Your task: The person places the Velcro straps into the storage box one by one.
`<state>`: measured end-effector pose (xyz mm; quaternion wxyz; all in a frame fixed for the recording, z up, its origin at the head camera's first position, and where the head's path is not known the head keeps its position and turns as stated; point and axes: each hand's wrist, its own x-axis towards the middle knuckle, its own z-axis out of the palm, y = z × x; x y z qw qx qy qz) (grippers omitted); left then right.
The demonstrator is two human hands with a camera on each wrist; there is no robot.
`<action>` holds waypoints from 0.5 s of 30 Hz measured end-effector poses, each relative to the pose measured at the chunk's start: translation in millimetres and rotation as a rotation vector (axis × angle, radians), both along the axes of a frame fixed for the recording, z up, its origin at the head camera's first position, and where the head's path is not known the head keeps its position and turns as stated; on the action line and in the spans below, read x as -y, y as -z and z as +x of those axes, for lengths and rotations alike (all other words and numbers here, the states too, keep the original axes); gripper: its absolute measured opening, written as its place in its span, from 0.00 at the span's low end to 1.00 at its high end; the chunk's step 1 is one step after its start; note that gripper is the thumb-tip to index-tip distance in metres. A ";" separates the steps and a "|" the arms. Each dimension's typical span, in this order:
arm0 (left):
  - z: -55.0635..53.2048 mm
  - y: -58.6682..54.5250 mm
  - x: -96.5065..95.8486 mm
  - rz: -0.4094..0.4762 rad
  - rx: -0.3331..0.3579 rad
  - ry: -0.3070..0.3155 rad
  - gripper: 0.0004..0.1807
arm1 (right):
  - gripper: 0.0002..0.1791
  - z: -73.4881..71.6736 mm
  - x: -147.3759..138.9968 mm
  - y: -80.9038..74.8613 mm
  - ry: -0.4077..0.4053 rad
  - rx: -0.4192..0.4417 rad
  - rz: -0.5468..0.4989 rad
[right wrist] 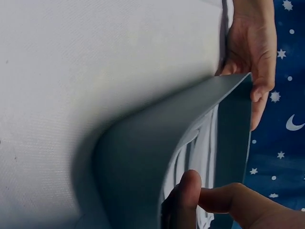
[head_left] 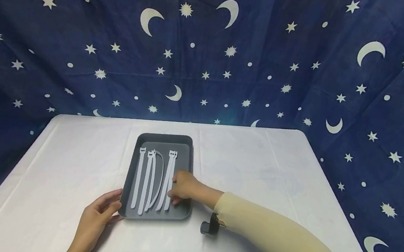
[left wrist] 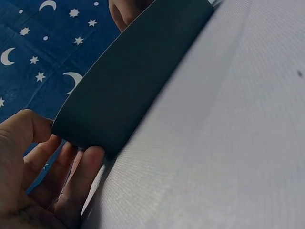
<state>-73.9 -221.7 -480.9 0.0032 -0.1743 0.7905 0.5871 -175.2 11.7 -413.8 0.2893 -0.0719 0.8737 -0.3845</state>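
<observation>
A dark grey tray (head_left: 154,217) stands on the table, with several white hook-and-loop cable ties (head_left: 146,182) lying lengthwise in it. One thin tie (head_left: 161,171) bows into a curve. My left hand (head_left: 96,214) grips the tray's near left corner, thumb at the rim and fingers against the outer wall; the left wrist view shows the fingers (left wrist: 88,167) at that corner. Over the tray's right side, my right hand (head_left: 183,185) has bent fingers at the rightmost cable tie (head_left: 170,181) and appears to pinch it. In the right wrist view its thumb and finger (right wrist: 219,198) meet in front of the ties.
A white cloth (head_left: 258,163) covers the table. Behind and around it hangs a dark blue curtain (head_left: 207,28) with moons and stars. A black device (head_left: 211,226) is strapped under my right wrist, above the cloth.
</observation>
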 end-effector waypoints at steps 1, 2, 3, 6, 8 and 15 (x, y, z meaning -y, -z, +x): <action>-0.3 -0.2 -0.3 0.001 -0.001 0.000 0.23 | 0.24 0.6 -1.3 -1.5 0.002 0.003 -0.009; -0.4 -0.2 -0.5 0.001 -0.002 0.000 0.23 | 0.24 1.4 -2.8 -3.1 -0.002 0.002 -0.021; -0.6 -0.2 -0.6 0.002 -0.003 0.001 0.23 | 0.24 2.0 -4.6 -4.3 -0.006 -0.001 -0.032; -0.3 0.3 -0.3 0.002 -0.003 0.000 0.22 | 0.20 3.7 -11.4 -8.5 -0.026 -0.030 -0.073; 0.1 0.8 0.2 -0.004 0.002 -0.002 0.22 | 0.19 5.2 -18.4 -11.4 -0.043 -0.057 -0.107; 5.7 -9.2 4.6 -0.087 0.022 0.040 0.24 | 0.16 9.5 -59.0 -16.7 -0.166 -0.373 -0.114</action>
